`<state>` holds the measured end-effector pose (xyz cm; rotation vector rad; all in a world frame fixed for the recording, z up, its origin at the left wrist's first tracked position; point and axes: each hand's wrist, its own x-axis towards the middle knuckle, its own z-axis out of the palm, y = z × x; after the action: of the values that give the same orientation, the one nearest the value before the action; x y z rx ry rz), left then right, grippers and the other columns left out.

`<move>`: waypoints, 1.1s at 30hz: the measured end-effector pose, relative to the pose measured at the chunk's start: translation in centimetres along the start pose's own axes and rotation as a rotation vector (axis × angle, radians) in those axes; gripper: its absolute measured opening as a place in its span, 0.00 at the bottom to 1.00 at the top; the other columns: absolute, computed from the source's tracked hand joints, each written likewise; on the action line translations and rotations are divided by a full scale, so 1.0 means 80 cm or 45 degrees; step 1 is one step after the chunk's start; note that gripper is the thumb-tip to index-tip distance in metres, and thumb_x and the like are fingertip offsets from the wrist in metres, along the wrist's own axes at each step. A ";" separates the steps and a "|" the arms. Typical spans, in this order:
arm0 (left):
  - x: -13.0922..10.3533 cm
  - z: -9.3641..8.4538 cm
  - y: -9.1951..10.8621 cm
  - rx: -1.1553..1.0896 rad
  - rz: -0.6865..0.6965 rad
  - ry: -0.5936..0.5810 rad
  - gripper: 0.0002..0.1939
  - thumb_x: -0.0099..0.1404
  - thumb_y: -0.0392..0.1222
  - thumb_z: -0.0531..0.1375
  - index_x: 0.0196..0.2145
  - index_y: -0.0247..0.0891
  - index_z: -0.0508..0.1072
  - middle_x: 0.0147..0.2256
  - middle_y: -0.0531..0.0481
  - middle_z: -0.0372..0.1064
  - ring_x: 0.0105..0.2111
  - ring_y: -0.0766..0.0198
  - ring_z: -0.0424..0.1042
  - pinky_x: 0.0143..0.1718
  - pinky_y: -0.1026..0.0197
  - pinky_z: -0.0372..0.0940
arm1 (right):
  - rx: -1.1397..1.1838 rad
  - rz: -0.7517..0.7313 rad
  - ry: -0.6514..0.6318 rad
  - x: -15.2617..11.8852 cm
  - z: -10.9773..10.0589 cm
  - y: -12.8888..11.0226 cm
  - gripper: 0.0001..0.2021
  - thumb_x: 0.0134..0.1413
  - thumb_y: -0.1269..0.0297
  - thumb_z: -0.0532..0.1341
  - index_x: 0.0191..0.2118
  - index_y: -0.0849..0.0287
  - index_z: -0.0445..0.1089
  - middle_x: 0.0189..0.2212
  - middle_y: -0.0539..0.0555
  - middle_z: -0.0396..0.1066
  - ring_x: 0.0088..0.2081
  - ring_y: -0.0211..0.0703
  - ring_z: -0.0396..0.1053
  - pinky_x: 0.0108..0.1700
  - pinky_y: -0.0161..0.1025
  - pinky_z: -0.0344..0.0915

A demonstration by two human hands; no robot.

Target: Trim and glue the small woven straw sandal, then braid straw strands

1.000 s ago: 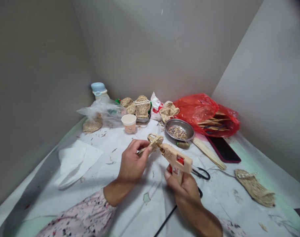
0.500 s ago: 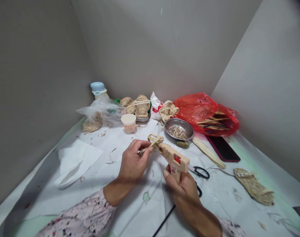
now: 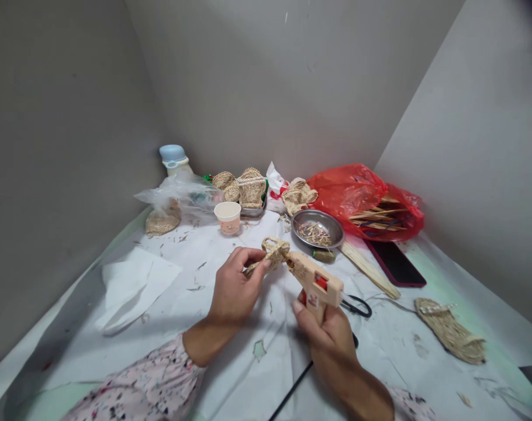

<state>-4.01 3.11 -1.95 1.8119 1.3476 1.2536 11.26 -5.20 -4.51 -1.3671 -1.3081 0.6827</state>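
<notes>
Glue gun (image 3: 312, 276) is shifting toward 3 o'clock, right hand (image 3: 331, 334) gripping; left hand (image 3: 237, 287) pinching braid (image 3: 276, 251); apparently gluing, next needing steadiness.

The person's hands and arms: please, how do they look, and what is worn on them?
The left hand and right hand are both bare, ungloved. The loose left sleeve is pale pink with scattered dark and reddish specks. The right sleeve, only partly in view, has a similar print.
</notes>
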 end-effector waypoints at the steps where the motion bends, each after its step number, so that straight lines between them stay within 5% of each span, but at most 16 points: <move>1: 0.000 0.000 0.000 -0.004 -0.003 0.000 0.08 0.62 0.44 0.59 0.35 0.38 0.73 0.35 0.48 0.73 0.36 0.59 0.73 0.39 0.58 0.68 | 0.005 0.032 -0.026 0.000 -0.001 -0.002 0.09 0.59 0.60 0.57 0.36 0.59 0.69 0.26 0.50 0.68 0.29 0.42 0.66 0.34 0.37 0.63; 9: 0.000 0.002 0.000 -0.021 0.000 -0.025 0.08 0.63 0.44 0.59 0.35 0.38 0.73 0.35 0.47 0.73 0.37 0.59 0.73 0.38 0.58 0.68 | 0.025 0.202 -0.130 0.004 -0.004 -0.005 0.09 0.59 0.58 0.56 0.33 0.58 0.65 0.22 0.47 0.63 0.26 0.39 0.62 0.30 0.35 0.58; 22: 0.000 0.000 -0.001 -0.019 0.003 -0.015 0.07 0.62 0.44 0.59 0.35 0.38 0.73 0.35 0.47 0.73 0.36 0.59 0.73 0.37 0.58 0.68 | 0.061 0.194 -0.094 0.006 -0.003 -0.004 0.08 0.57 0.59 0.58 0.35 0.59 0.67 0.24 0.48 0.66 0.27 0.40 0.63 0.31 0.36 0.58; 30: 0.005 -0.006 -0.005 -0.022 0.062 0.286 0.08 0.62 0.45 0.61 0.37 0.39 0.72 0.35 0.49 0.72 0.36 0.61 0.72 0.36 0.61 0.67 | 0.681 0.609 -0.049 0.010 0.007 0.001 0.20 0.52 0.47 0.63 0.39 0.61 0.67 0.19 0.45 0.64 0.17 0.32 0.57 0.20 0.30 0.54; 33: 0.007 -0.013 0.000 -0.022 0.121 0.396 0.07 0.62 0.45 0.61 0.36 0.39 0.72 0.34 0.50 0.70 0.36 0.62 0.71 0.36 0.62 0.66 | 0.828 0.761 -0.048 0.020 0.013 -0.001 0.26 0.51 0.40 0.61 0.40 0.62 0.67 0.22 0.48 0.68 0.18 0.32 0.63 0.20 0.29 0.59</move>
<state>-4.91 3.55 -1.30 1.7382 1.4189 1.6470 10.63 -3.42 -4.27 -1.1826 -0.5862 1.4007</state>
